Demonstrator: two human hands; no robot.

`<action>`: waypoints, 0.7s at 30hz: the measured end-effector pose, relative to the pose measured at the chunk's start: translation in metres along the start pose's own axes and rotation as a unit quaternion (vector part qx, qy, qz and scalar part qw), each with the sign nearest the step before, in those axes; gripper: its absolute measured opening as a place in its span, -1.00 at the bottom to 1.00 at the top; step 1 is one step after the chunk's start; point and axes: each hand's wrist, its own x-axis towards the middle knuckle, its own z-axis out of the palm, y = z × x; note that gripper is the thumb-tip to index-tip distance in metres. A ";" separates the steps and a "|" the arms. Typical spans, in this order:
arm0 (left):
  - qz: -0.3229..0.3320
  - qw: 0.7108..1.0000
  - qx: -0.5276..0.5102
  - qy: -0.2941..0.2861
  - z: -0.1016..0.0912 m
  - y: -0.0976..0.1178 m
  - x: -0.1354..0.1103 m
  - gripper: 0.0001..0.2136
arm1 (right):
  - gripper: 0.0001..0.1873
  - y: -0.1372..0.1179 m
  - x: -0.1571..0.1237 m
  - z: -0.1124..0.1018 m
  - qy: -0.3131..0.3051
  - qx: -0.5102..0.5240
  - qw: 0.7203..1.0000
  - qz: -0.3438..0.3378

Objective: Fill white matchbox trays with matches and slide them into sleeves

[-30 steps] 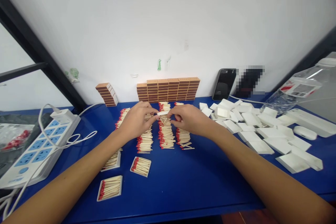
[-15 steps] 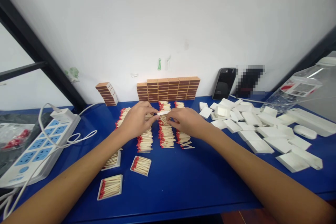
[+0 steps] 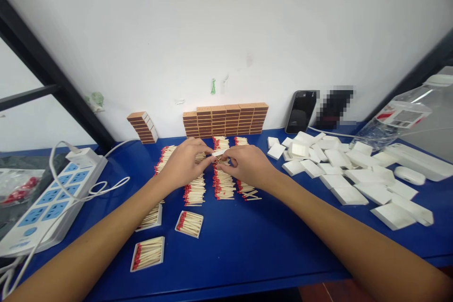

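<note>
Between thumb and fingers, my left hand [image 3: 182, 163] grips a small white matchbox tray [image 3: 220, 152], tilted above the match rows. Close against its other side, my right hand [image 3: 249, 163] is closed on several matches [image 3: 218, 160] at the tray; my fingers partly hide them. Red-headed matches lie below in rows, one row [image 3: 223, 186] under the hands and another row [image 3: 194, 191] beneath my left hand. Nearer me rest a filled tray [image 3: 189, 223] and another filled tray [image 3: 147, 253]. My left forearm partly covers a third filled tray [image 3: 150, 219].
Stacked brown matchboxes [image 3: 226, 120] line the wall, with a smaller stack [image 3: 142, 127] to their left. Loose white trays [image 3: 339, 170] pile up at right, near a phone [image 3: 300, 111] and a plastic bottle [image 3: 399, 113]. A power strip [image 3: 53, 203] with cables occupies the left.
My right thumb and fingers have shifted slightly left, closer to the tray. My left hand keeps its hold, and the camera view has moved a little.
</note>
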 end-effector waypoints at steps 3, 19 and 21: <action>0.001 1.000 0.001 -0.006 0.000 0.000 0.001 -0.85 | -0.73 -0.002 0.000 0.007 0.008 -0.015 1.000 0.010; -0.114 0.989 -0.099 -0.006 -0.009 0.010 0.006 -0.77 | -0.78 -0.005 0.001 0.010 0.079 -0.007 0.997 -0.012; -0.140 0.981 -0.132 -0.010 -0.012 0.012 0.007 -0.76 | -0.79 -0.007 0.000 0.007 0.086 -0.016 0.996 -0.018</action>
